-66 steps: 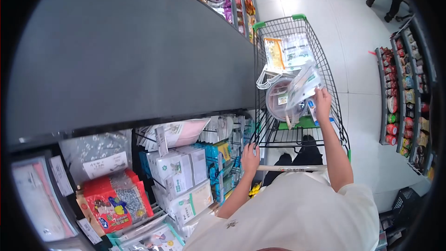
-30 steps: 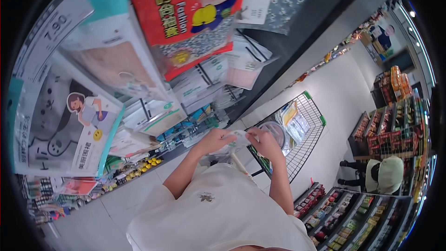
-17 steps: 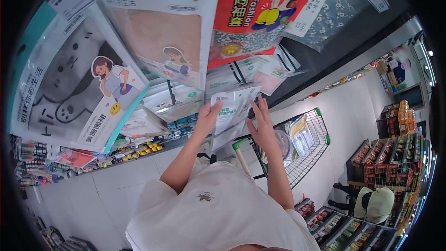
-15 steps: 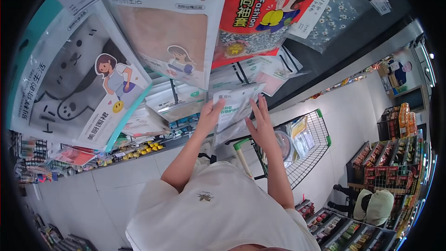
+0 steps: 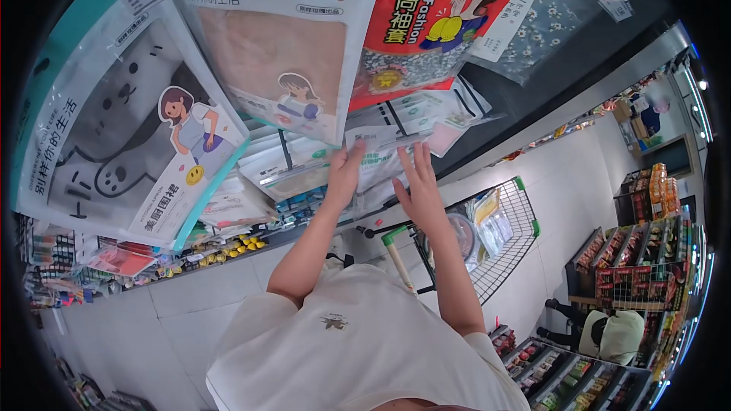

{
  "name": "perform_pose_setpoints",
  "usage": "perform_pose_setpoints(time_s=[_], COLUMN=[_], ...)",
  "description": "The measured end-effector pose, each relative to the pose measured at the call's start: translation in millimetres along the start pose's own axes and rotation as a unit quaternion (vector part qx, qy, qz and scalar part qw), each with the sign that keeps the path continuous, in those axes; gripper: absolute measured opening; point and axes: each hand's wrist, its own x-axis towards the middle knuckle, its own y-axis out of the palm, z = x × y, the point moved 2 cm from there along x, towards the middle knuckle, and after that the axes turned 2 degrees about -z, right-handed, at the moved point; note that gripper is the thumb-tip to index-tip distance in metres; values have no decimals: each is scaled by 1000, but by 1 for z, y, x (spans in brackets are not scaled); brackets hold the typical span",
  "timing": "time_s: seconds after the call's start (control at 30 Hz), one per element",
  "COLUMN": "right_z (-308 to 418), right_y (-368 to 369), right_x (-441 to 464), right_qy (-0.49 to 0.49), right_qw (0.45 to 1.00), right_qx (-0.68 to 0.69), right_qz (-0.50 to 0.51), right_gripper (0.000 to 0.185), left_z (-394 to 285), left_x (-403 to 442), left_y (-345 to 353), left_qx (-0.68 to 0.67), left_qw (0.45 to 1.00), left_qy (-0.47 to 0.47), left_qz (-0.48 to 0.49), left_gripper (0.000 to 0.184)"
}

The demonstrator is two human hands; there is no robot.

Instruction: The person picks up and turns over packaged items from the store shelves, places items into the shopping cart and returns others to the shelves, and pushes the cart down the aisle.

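Between my hands is a clear and white plastic package (image 5: 377, 161) with green print, close to the hanging packages on the rack. My left hand (image 5: 345, 175) grips its left edge. My right hand (image 5: 419, 186) has its fingers spread and rests against the package's right side. Just above hang a red sleeve package (image 5: 426, 27) and a package with a beige cloth (image 5: 274, 61). An apron package (image 5: 137, 129) with a grey pattern hangs at the left.
A shopping cart (image 5: 499, 240) holding packages and a round clear container stands right of my right hand. Shelves of packaged goods (image 5: 640, 259) line the right side, where a person in a light top (image 5: 613, 335) bends. A dark shelf edge (image 5: 563, 68) runs along the upper right.
Both hands left the cart area and came up to the rack with the package. Over the last half second they moved slightly upward, bringing the package closer to the hanging ones.
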Motion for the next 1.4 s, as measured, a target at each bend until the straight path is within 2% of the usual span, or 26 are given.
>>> perform_pose_setpoints(time_s=[0.2,0.4,0.6,0.73,0.9,1.13,1.2,1.3,1.4], right_z=[1,4,3,5,0,2,0,-3,-8], right_y=[4,6,12,11,16,24,26,26,27], right_x=[2,5,5,6,6,6,4,0,-8], right_qy=[-2,-18,-13,-12,-7,-14,-6,15,40], right_qw=[1000,1000,1000,1000,1000,1000,1000,999,998], right_qx=[-10,-8,-14,-4,-7,-1,2,8,22], right_qz=[10,-15,-9,-6,-12,8,14,37,31], right_gripper=[69,69,69,69,69,72,73,69,70], left_z=[8,1,-3,-3,-10,-5,-1,29,46], left_x=[-8,-10,-12,-12,-8,-4,-4,-9,-27], left_y=[1,2,0,0,1,-5,-15,-40,-58], left_qx=[-38,-87,-43,-59,-2,-8,88,158,163], left_qw=[998,995,998,997,999,999,994,986,982], left_qy=[50,24,42,33,29,34,58,46,87], left_qz=[-24,-28,-35,-34,-17,-36,-33,-36,-47], left_gripper=[37,35,37,37,39,38,34,34,35])
